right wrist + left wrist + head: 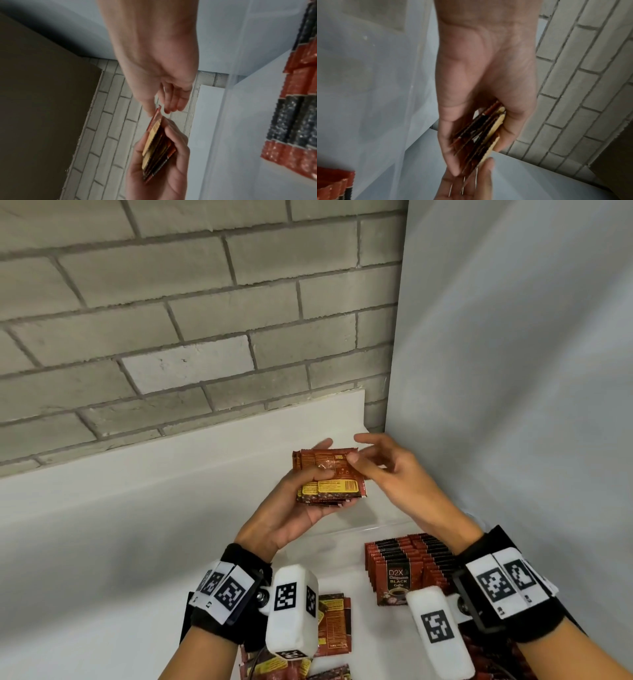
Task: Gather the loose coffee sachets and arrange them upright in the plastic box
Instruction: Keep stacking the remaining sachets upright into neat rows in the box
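Note:
My left hand (322, 470) is raised above the table and grips a stack of red-brown coffee sachets (339, 487), thumb across the top and fingers underneath. The right hand (356, 448) meets the stack's far right corner, where thumb and forefinger pinch the top sachet's edge (158, 108). The left wrist view has the stack (476, 142) edge-on in the palm. The clear plastic box (376, 529) stands below the right forearm, with rows of upright sachets (407, 563) inside. Several loose sachets (334, 625) lie flat on the white table near the wrists.
A grey brick wall (191, 330) rises behind the white table (102, 542). A pale plain wall (513, 371) closes the right side. More loose sachets (274, 667) lie at the bottom edge of the head view, partly hidden by the wrist cameras.

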Demonstrator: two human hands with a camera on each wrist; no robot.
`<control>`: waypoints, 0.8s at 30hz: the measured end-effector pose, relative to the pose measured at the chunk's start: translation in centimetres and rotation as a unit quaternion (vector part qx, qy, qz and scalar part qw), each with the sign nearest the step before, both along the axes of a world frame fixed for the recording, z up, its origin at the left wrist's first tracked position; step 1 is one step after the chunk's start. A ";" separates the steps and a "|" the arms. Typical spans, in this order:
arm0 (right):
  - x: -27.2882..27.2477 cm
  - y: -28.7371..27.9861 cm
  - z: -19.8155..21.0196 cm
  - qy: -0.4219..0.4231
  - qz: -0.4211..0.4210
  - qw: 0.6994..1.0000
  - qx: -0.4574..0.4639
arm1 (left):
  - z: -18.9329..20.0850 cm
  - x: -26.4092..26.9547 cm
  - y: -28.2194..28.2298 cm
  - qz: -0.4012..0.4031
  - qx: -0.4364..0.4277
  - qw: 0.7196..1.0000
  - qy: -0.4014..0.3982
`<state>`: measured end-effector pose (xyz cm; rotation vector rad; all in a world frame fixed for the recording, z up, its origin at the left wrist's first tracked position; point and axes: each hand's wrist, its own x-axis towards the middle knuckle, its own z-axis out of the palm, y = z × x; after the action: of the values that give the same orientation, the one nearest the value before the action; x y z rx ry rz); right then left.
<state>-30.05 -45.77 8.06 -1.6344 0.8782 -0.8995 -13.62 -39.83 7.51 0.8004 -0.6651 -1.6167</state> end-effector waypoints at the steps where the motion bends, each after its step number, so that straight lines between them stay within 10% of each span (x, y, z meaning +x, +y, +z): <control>1: -0.1 -0.2 -0.1 -0.009 -0.001 1.000 0.013 | 0.0 -0.1 -0.1 0.002 -0.006 1.000 -0.002; 11: -0.7 -0.3 0.6 -0.171 0.001 0.985 0.034 | 0.1 -0.2 -0.3 0.039 0.043 0.998 0.023; 24: -0.3 0.0 1.0 -0.171 0.073 0.975 0.124 | -0.2 -0.2 -0.8 0.101 -0.032 0.989 0.100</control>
<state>-30.38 -45.73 9.04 -1.2634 0.5950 -0.8961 -13.85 -40.63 7.29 0.6280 -0.4734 -1.4601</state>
